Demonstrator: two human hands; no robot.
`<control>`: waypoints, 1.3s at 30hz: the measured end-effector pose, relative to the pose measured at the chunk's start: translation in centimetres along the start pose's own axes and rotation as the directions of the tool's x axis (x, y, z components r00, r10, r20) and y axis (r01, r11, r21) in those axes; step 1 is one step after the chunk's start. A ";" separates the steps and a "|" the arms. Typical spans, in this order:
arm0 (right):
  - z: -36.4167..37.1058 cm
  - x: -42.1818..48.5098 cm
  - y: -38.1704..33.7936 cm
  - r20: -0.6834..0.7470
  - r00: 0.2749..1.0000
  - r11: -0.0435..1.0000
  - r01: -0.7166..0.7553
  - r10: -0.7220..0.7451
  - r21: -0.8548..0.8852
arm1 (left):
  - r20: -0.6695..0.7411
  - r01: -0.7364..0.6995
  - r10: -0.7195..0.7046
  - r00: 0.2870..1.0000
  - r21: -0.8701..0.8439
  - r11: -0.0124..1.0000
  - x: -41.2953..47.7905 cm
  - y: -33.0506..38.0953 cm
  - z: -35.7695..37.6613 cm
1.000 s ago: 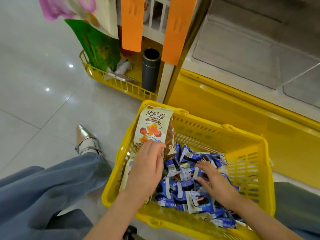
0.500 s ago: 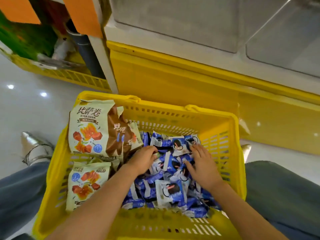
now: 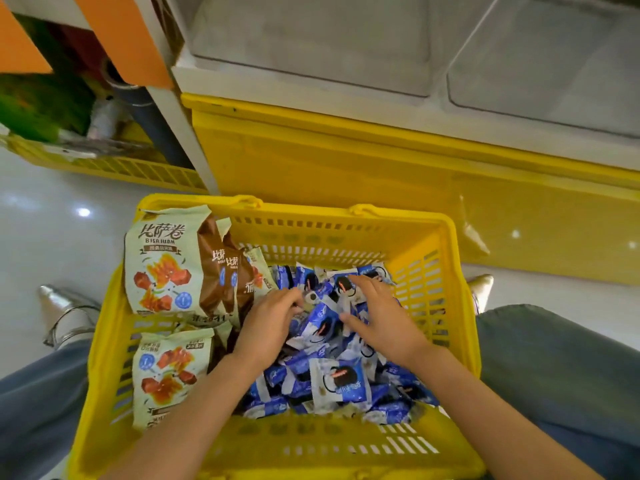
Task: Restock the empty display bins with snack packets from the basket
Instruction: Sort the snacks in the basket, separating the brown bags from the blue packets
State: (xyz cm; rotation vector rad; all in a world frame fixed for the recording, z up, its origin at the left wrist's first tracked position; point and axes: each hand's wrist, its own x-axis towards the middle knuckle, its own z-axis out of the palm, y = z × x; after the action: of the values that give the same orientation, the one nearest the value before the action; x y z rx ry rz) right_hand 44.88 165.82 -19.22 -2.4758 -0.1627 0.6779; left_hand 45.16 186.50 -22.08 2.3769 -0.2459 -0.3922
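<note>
You are at the grab step. The small blue-and-white snack packets (image 3: 332,379) lie heaped in the yellow plastic basket with slotted walls (image 3: 346,216), on its 3 o'clock side. Your right hand (image 3: 381,320) lies flat and spread on the heap, holding nothing. Your left hand (image 3: 268,327) curls its fingers into the heap; I cannot tell if it has a packet. Next, I think, you scoop a bunch up to the clear plastic display bins (image 3: 311,39) at 12 o'clock.
</note>
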 end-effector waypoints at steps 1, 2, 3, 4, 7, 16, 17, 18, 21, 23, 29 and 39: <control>0.0 -0.2 -0.7 0.010 1.000 0.999 0.021 -0.021 0.030 | -0.070 -0.015 0.015 0.997 -0.010 1.000 -0.6 0.5 -0.7; 0.0 -0.4 -1.4 0.016 0.999 0.997 0.041 -0.042 0.065 | -0.147 -0.032 0.030 0.989 -0.013 0.999 -1.1 1.2 -1.4; 0.0 -0.6 -2.2 0.012 0.998 0.993 0.056 -0.058 0.106 | -0.225 -0.050 0.046 0.973 -0.012 0.999 -1.5 2.0 -2.2; -0.1 -0.8 -3.1 -0.004 0.998 0.985 0.063 -0.063 0.159 | -0.293 -0.073 0.065 0.954 -0.017 0.997 -1.9 2.8 -3.2; -0.6 -1.5 -5.9 -0.081 0.996 0.886 0.058 -0.023 0.460 | -0.418 -0.182 0.150 0.896 -0.037 0.983 -3.0 5.1 -5.8; -2.0 -3.9 -10.7 0.093 0.996 0.700 -0.061 -0.008 0.712 | -0.579 -0.178 -0.099 0.810 -0.403 0.898 -6.6 6.4 -10.0; -1.8 -4.1 -11.3 0.101 0.995 0.707 -0.071 -0.001 0.703 | -0.584 -0.165 -0.073 0.809 -0.344 0.924 -7.2 5.8 -10.3; -1.6 -4.2 -11.8 0.107 0.994 0.722 -0.074 0.000 0.688 | -0.593 -0.146 -0.044 0.804 -0.268 0.952 -7.8 4.9 -10.5; -0.1 -4.5 -13.5 0.142 0.990 0.703 -0.100 -0.002 0.704 | -0.678 -0.016 -0.073 0.731 -0.123 0.992 -9.9 0.6 -11.4; 1.4 -4.5 -14.8 0.161 0.987 0.695 -0.120 0.007 0.709 | -0.689 0.139 -0.210 0.694 -0.158 0.978 -11.1 -2.7 -12.0; 6.4 -3.3 -18.7 0.219 0.973 0.755 -0.201 0.077 0.624 | -0.420 0.316 -0.529 0.737 -0.478 0.820 -11.6 -6.0 -11.5; 5.1 -3.8 -15.0 0.116 0.988 0.994 0.104 -0.105 0.013 | -0.455 0.370 -0.543 0.705 -0.418 0.830 -12.1 -4.8 -12.5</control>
State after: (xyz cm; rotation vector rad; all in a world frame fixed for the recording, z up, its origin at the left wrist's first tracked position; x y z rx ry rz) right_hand 39.46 179.86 -12.96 -2.4029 -0.3323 0.7772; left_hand 38.46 201.18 -13.94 2.1096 0.6648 0.0661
